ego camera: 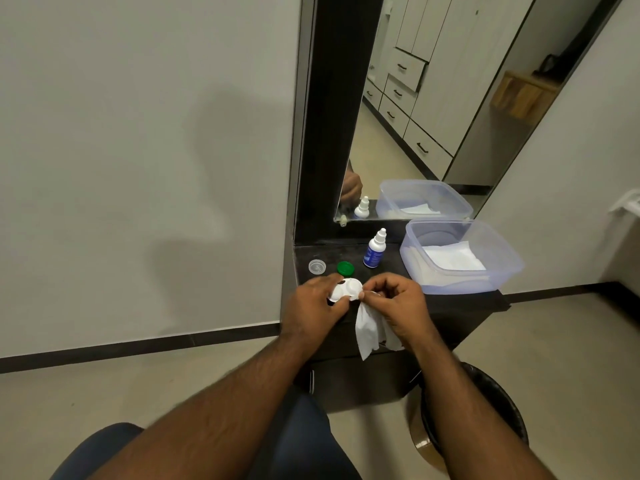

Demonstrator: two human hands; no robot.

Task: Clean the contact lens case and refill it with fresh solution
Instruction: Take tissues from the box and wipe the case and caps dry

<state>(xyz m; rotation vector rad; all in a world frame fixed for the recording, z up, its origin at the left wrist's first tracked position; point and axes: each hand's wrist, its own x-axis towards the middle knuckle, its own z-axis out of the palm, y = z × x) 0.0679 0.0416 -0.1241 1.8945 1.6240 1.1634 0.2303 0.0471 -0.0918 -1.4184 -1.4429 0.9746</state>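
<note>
lens case (347, 289) gripped in left hand (313, 308), above counter (450, 303)

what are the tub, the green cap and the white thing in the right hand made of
Tub: translucent bluish plastic, likely; the shelf shows through its walls.
Green cap: opaque plastic, apparently, with a slight sheen.
White sheet in the right hand: soft tissue or paper; it hangs limp and creased.

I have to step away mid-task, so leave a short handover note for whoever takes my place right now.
Left hand holds the white two-well lens case over the dark shelf. Right hand pinches a white tissue at the case's right well.
Clear round cap and green round cap lie off, behind the case; the small white solution bottle stands capped beside them.
Done: caps off. Left: finish wiping, refill both wells, recap.
</note>
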